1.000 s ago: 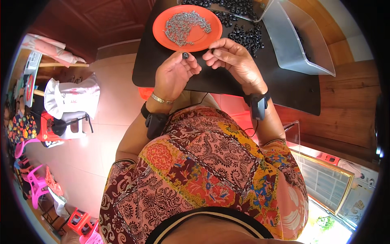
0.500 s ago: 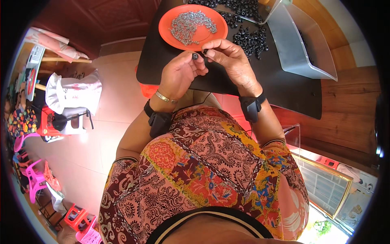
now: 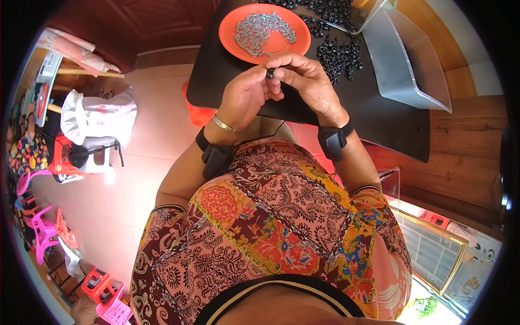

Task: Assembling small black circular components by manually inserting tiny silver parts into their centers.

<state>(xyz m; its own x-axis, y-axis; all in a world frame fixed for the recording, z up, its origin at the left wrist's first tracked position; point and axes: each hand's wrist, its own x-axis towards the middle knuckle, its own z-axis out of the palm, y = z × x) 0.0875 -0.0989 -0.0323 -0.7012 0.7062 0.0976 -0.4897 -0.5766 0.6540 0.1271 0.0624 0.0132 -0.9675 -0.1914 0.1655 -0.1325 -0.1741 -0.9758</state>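
My left hand (image 3: 245,98) and my right hand (image 3: 313,89) meet fingertip to fingertip over the near edge of the black table. Pinched between them is a small black plastic piece (image 3: 270,73), round and dark. The fingers partly cover it, and whether it is one part or two pressed together I cannot tell. Just beyond my hands lies an orange plate (image 3: 230,43) bearing many small silver metal parts (image 3: 260,32). To the right of the plate is a loose pile of small black plastic pieces (image 3: 338,57).
A translucent plastic bin (image 3: 387,70) lies at the table's right, with more black pieces behind its wall. The black table (image 3: 398,125) has a rounded front edge. White sack (image 3: 100,116) and pink chairs (image 3: 43,233) stand off to the left.
My two hands have come together. The black pieces held apart, one in each hand, now meet at the fingertips. The view has shifted slightly, moving the plate rightward.
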